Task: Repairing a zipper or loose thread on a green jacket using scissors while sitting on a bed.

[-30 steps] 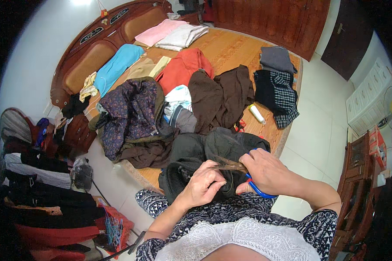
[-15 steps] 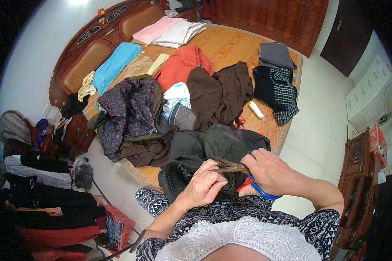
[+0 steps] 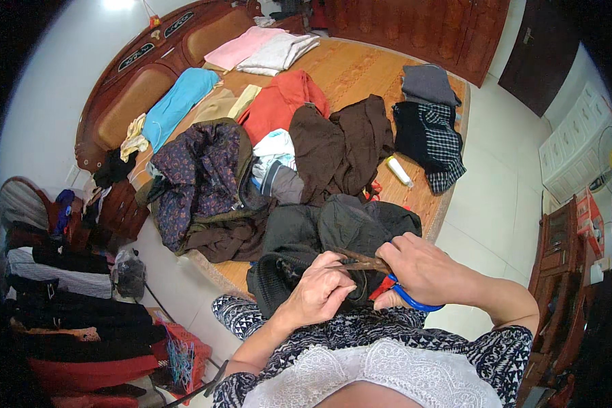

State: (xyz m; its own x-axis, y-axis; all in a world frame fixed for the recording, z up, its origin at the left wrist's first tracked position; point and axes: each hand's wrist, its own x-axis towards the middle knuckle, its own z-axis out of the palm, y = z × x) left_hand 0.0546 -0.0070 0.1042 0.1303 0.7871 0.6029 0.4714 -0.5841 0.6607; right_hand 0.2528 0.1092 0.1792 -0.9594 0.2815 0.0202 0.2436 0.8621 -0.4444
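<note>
My right hand (image 3: 425, 270) is closed round a pair of scissors (image 3: 409, 298) with blue handle loops and worn brownish blades. The blades are parted and point left, toward my left hand (image 3: 319, 289). Its fingers are pinched together by the blade tips; what they hold, if anything, is too small to make out. Beneath both hands a dark grey garment (image 3: 360, 221) with a ribbed edge lies bunched over the bed's edge and against my lap. A bit of red shows beside the scissors, under my right hand.
Beyond the garment, the bed (image 3: 367, 64) carries brown clothing (image 3: 340, 146), a purple patterned garment (image 3: 200, 177), a red garment (image 3: 285, 102) and folded checked clothing (image 3: 432, 139). A white tube (image 3: 399, 171) lies right of the brown clothing. Clothes hang over a rack (image 3: 81, 319) at left.
The scissors' blades have shifted slightly near my left fingertips. Both hands stay in almost the same place, and the view has moved a little.
</note>
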